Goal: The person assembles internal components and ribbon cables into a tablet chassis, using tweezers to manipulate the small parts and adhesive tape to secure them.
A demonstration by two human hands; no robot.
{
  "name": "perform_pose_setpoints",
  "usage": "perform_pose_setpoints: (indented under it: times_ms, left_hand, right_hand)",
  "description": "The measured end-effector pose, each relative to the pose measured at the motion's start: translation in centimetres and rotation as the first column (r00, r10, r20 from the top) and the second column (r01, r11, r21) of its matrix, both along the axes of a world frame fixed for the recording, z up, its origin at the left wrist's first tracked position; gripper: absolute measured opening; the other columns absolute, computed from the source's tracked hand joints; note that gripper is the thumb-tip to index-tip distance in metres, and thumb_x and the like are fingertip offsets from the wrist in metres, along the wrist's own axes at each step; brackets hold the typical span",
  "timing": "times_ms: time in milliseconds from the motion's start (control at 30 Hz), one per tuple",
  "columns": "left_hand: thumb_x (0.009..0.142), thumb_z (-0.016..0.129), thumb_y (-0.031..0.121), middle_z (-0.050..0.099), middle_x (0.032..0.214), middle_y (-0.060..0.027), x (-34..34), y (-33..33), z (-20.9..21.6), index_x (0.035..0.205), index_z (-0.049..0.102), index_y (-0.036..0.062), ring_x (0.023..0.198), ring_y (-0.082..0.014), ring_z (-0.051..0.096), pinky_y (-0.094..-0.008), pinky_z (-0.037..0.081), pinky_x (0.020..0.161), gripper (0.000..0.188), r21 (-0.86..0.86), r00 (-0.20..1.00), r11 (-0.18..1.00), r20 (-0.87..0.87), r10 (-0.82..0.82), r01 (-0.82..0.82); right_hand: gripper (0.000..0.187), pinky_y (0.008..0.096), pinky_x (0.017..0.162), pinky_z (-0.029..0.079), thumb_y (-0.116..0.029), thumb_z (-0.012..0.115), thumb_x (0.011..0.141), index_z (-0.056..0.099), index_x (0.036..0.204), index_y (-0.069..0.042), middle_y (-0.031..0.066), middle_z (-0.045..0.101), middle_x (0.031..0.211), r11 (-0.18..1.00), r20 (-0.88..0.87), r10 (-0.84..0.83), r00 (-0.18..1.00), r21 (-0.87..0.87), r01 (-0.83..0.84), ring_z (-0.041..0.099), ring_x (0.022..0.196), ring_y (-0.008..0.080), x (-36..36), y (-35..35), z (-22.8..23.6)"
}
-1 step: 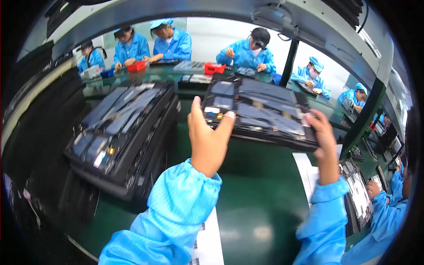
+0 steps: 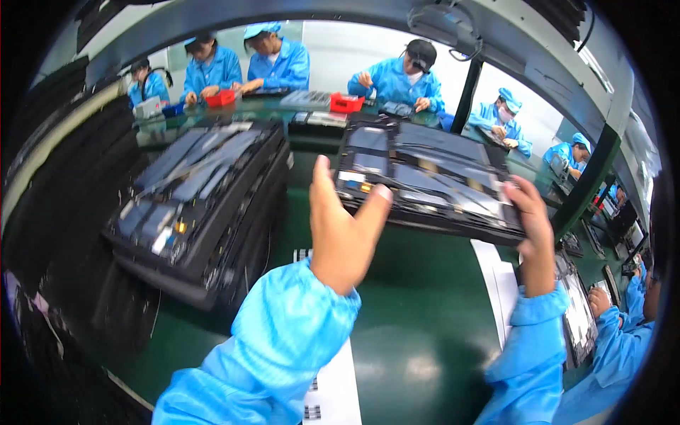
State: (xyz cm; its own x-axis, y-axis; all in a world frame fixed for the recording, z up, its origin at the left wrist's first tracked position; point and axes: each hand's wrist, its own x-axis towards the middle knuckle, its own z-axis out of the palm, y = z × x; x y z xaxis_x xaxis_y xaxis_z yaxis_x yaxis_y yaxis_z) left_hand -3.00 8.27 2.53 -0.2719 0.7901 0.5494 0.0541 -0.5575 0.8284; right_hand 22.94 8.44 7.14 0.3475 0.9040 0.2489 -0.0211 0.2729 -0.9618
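Blue sleeves, bare hands. Our left hand (image 2: 347, 241) grasps the near left corner of a black tray (image 2: 443, 222), thumb on top, fingers along the left side. Our right hand (image 2: 536, 225) grips the tray's right end, slightly blurred. The tray is in front of us, between both hands, full of dark flat panels (image 2: 440, 145); we can't tell if it's touching anything underneath. Just left of it, we have a black stack (image 2: 202, 273) with similar panels on top. Below is a green table (image 2: 404, 333). White paper (image 2: 338, 389) lies beside our left sleeve, more white sheets (image 2: 496, 273) near our right wrist. Farther out, we see a red box (image 2: 346, 103) and co-workers in blue across the table, heads down.
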Motion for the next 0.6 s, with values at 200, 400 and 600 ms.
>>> perform_pose_setpoints:
  times_ms: [200, 400, 600]
  left_hand:
    - [0.075, 0.063, 0.026, 0.035, 0.123, -0.032, -7.3, -13.3, -3.4, 0.123, 0.03, -0.0117, 0.115, -0.0427, 0.036, -0.0431, 0.029, 0.097, 0.07, -0.302, 0.551, 0.903, -0.717, -0.427, 0.305]
    - [0.073, 0.065, 0.029, 0.042, 0.12, -0.0243, -9.5, -16.0, -6.4, 0.109, 0.053, 0.0018, 0.112, -0.0397, 0.04, -0.0448, 0.032, 0.093, 0.046, -0.238, 0.227, 0.915, -0.92, -0.32, 0.327]
    - [0.07, 0.066, 0.024, 0.048, 0.111, -0.0211, -10.1, -12.7, -6.5, 0.105, 0.052, -0.0036, 0.103, -0.0352, 0.047, -0.0425, 0.038, 0.086, 0.047, -0.113, 0.355, 0.932, -0.903, -0.24, 0.343]
  right_hand:
    - [0.041, 0.0275, 0.075, 0.048, -0.011, 0.061, 0.076, 0.047, 0.113, -0.001, 0.0118, 0.059, 0.097, 0.985, 0.07, 0.056, 0.996, -0.169, -0.044, 0.059, 0.082, 0.0187, 3.8, -10.7, -4.4]
    - [0.026, 0.0265, 0.065, 0.045, -0.008, 0.064, 0.071, 0.058, 0.095, 0.0, 0.0085, 0.06, 0.084, 0.93, 0.701, -0.021, 0.713, -0.249, 0.272, 0.057, 0.07, 0.0176, 3.8, -13.7, -9.3]
    - [0.009, 0.0305, 0.061, 0.046, -0.004, 0.062, 0.067, 0.061, 0.076, 0.0, 0.0113, 0.056, 0.073, 0.999, 0.881, 0.022, 0.472, 0.0, -0.046, 0.056, 0.065, 0.0263, -9.3, -11.9, -6.1]
